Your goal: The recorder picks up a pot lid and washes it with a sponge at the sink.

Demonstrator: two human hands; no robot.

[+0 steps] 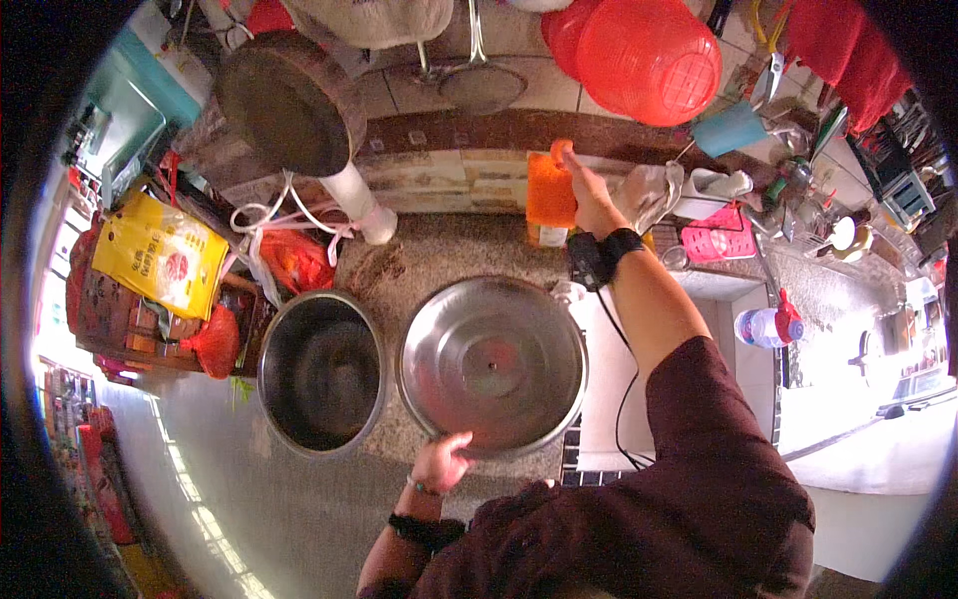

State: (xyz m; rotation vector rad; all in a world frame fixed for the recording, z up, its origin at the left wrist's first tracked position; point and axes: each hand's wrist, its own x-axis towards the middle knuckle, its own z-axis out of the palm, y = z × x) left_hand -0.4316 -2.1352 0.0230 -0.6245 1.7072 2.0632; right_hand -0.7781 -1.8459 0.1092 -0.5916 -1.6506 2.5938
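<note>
A wide, shallow stainless steel basin (516, 382) stands on the stone counter, its inside wet or shiny. My left hand (440, 466) is at its near rim, thumb over the edge and fingers outside and below. My right hand (593, 201) reaches to the back of the counter and touches an orange plastic container (551, 191), fingers at its round orange top; how far they close around it is hidden. Below the orange part a pale label shows. Left of the basin stands a deep, dark-looking metal pot (322, 374).
To the right is a white sink (614, 374), with a clear plastic bottle (760, 328) beyond. A large pan (288, 105), a strainer (483, 86) and red plastic baskets (644, 64) hang at the back wall. Left lie a yellow bag (165, 251) and a red bag (296, 258).
</note>
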